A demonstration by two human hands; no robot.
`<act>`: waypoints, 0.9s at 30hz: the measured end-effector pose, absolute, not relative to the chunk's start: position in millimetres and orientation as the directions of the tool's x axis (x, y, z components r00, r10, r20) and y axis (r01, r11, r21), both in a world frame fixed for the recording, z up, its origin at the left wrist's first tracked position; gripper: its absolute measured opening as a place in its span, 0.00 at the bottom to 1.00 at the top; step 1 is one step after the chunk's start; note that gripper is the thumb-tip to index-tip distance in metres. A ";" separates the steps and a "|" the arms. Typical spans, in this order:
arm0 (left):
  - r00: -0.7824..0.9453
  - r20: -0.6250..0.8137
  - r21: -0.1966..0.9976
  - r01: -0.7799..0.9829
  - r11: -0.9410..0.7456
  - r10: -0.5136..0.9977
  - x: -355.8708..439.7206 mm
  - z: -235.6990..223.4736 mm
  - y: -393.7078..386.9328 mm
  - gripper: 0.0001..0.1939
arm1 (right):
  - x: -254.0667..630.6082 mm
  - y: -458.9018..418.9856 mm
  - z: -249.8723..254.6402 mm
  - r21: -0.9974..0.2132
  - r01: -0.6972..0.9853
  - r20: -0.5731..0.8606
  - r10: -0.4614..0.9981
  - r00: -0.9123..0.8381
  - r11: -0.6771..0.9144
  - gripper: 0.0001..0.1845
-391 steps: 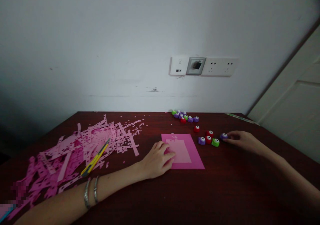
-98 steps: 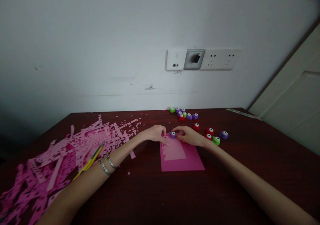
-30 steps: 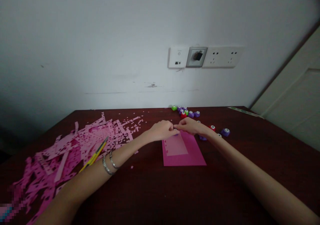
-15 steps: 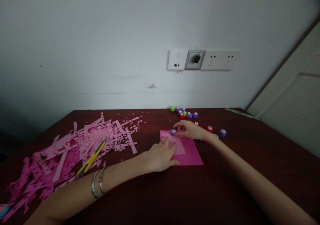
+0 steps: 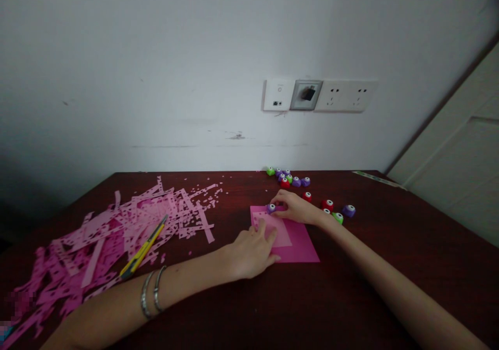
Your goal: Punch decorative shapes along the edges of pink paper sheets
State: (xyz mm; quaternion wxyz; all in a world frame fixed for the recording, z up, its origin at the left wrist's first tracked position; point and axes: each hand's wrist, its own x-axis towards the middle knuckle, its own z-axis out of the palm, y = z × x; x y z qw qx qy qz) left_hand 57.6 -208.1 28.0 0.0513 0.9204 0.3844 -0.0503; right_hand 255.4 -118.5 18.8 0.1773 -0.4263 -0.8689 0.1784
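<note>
Darkly marked punch [image 5: 271,209] in right grip [image 5: 294,206]

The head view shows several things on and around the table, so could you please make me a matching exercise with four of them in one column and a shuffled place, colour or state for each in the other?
Column one
1. Knife
2. Right hand
3. Bracelets
4. Left hand

Column two
A. With fingers spread over the light pink sheet
B. Silver, worn as a pair
C. Lying on the paper scraps
D. Holding a purple punch

Right pairs: 1-C, 2-D, 3-B, 4-A.
</note>
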 end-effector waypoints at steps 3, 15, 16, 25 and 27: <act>0.701 -0.143 0.056 0.710 -0.702 0.699 58.0 29.8 -209.2 0.29 | 256.1 -119.7 22.9 -0.450 0.687 0.164 0.809 -0.565 0.571 0.13; 0.701 -0.153 0.072 0.711 -0.699 0.697 57.3 32.3 -209.8 0.28 | 342.0 -103.4 60.8 -0.302 0.915 0.262 0.946 -0.191 0.269 0.21; 0.701 -0.158 0.066 0.710 -0.701 0.696 57.4 33.0 -210.1 0.28 | 355.2 -100.4 59.8 -0.302 0.929 0.265 0.955 -0.134 0.214 0.21; 0.707 -0.179 0.056 0.702 -0.710 0.684 58.0 38.3 -211.1 0.28 | 417.6 -89.0 24.5 -0.377 0.925 0.070 0.995 0.073 -0.042 0.21; 0.706 -0.182 0.055 0.702 -0.710 0.684 57.8 38.7 -211.3 0.27 | 419.5 -87.6 19.0 -0.383 0.922 0.033 0.997 0.067 -0.050 0.19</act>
